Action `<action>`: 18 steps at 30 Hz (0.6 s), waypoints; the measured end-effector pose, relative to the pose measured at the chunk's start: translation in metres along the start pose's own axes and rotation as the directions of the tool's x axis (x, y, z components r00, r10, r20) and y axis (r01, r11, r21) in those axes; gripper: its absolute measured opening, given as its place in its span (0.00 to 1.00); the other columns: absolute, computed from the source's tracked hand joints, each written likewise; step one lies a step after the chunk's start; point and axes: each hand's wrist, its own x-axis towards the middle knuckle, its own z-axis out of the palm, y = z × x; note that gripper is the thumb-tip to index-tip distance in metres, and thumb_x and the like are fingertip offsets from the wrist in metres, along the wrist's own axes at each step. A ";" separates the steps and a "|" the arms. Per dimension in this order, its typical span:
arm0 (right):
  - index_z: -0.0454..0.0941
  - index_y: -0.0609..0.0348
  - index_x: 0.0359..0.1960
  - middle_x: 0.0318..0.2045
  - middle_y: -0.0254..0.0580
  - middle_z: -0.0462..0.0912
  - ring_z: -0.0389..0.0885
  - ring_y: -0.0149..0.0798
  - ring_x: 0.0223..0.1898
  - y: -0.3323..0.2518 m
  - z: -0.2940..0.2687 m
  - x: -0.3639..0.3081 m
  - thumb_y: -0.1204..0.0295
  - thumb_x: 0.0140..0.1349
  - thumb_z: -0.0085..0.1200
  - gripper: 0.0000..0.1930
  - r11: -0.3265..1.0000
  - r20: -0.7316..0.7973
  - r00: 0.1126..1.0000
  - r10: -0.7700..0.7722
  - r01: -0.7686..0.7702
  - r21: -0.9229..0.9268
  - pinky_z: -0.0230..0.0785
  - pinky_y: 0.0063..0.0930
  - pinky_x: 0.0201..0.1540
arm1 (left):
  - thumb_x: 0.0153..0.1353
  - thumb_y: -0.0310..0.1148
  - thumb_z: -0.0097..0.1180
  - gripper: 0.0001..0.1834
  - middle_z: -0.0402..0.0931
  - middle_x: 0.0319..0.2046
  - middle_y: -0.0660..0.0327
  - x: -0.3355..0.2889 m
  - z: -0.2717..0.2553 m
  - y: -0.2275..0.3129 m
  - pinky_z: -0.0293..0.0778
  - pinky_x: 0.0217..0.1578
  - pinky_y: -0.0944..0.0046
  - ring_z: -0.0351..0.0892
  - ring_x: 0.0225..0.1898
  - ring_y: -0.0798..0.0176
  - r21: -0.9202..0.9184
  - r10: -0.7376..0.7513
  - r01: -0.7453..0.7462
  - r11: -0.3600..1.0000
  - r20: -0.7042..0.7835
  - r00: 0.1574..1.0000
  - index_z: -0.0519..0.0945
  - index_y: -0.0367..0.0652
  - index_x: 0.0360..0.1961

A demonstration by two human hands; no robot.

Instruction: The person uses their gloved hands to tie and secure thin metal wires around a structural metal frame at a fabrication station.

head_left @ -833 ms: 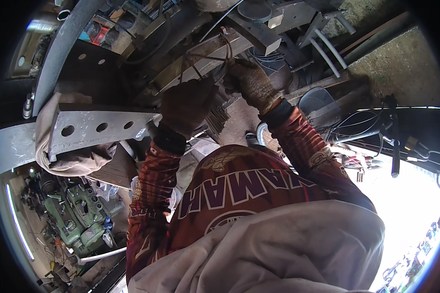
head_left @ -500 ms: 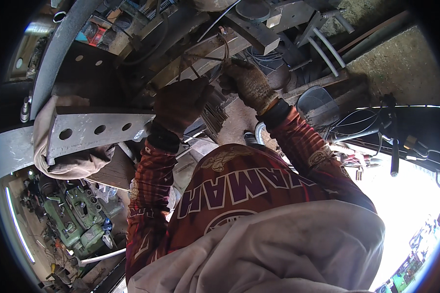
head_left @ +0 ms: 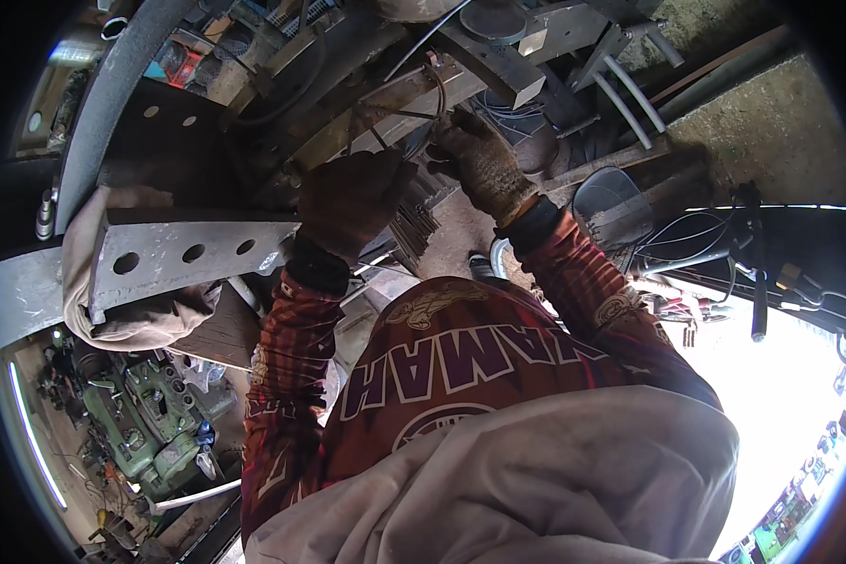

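Note:
My left hand (head_left: 352,202), in a dark work glove, is closed at the near side of a steel beam (head_left: 461,86). Its fingers are in shadow, and what they hold is hidden. A thin dark rod (head_left: 373,134) sticks up just beyond it. To the right, my right hand (head_left: 484,167) wears a worn brown glove. Its fingers are bent and parted, with nothing plainly between them. The bent brown wire or rod (head_left: 440,86) rises from the beam close to those fingertips. Below and between my hands lies a bundle of thin metal rods (head_left: 414,230).
A steel bar with round holes (head_left: 169,254) juts out at the left, draped with beige cloth (head_left: 150,324). A green machine (head_left: 146,423) stands at lower left. Grey rods (head_left: 630,99) stick out at upper right. A dark round-edged panel (head_left: 613,205) and cables (head_left: 691,230) are at the right.
My right hand's fingers have loosened and drawn slightly away from the bent brown wire, which has shifted a little to the right. My left hand has moved very little.

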 end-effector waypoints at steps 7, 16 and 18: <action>0.76 0.61 0.49 0.40 0.41 0.84 0.84 0.35 0.45 0.014 0.005 0.006 0.64 0.74 0.51 0.13 0.764 0.359 0.841 -0.406 0.527 -0.371 0.77 0.28 0.48 | 0.62 0.37 0.64 0.10 0.75 0.18 0.64 0.001 -0.002 -0.013 0.72 0.23 0.60 0.76 0.18 0.62 -0.030 -0.003 0.005 1.000 0.042 0.999 0.81 0.49 0.25; 0.74 0.65 0.44 0.34 0.42 0.84 0.86 0.36 0.35 0.029 0.027 0.007 0.62 0.74 0.51 0.15 0.997 0.070 0.994 -0.078 0.077 0.013 0.78 0.25 0.40 | 0.65 0.40 0.61 0.14 0.76 0.20 0.62 0.003 0.004 -0.044 0.72 0.24 0.59 0.77 0.21 0.60 -0.253 0.042 -0.009 0.968 0.129 0.991 0.81 0.46 0.24; 0.74 0.65 0.44 0.34 0.43 0.84 0.86 0.37 0.35 0.022 0.035 0.006 0.62 0.75 0.51 0.15 0.968 0.038 0.995 0.097 -0.103 0.227 0.78 0.24 0.40 | 0.65 0.41 0.60 0.13 0.77 0.21 0.61 0.002 0.002 -0.046 0.73 0.25 0.58 0.78 0.22 0.58 -0.259 0.000 0.055 0.964 0.206 0.979 0.82 0.47 0.25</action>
